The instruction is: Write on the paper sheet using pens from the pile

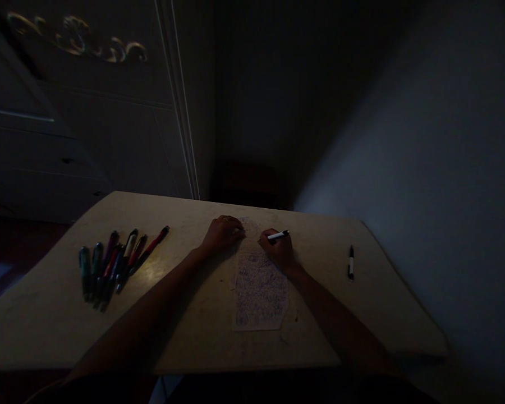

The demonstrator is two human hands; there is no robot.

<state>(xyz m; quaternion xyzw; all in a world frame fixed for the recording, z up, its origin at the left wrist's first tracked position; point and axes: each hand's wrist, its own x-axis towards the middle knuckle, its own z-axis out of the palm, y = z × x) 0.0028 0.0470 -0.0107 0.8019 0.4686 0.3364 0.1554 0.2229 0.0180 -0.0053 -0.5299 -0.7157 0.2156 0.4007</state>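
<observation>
The right hand (281, 252) was closed around a slim white-barrelled pen with a black end (276, 235), which slanted with its black end up to the right and its writing end down toward the page. The left hand (222, 233) was unclenched and gripped nothing visible; it lay palm down, its fingers reaching over the upper left edge of the same page.

That page, a long pale sheet of paper densely covered in blue-purple handwriting (261, 292), lay flat between the 2 hands and stretched from beneath their fingers toward the person. Its lower right corner was cut away at a slant. The words were too small and dim to read.

Under it all was a pale, worn tabletop (193, 336) with scattered dark specks. Well to the left of the left hand lay a loose cluster of mixed pens, some overlapping: 2 green-tinted pens (85, 272) at the outer side and a slim red pen (152, 246) at the inner side. Well to the right, a separate white-and-black pen (351, 265) lay alone near the table's right edge.

Beyond stood a dark panelled cabinet (122, 123) with a gold-toned scrolled ornament (81, 38), and a shadowed blue-grey wall (437, 140) at the right.
</observation>
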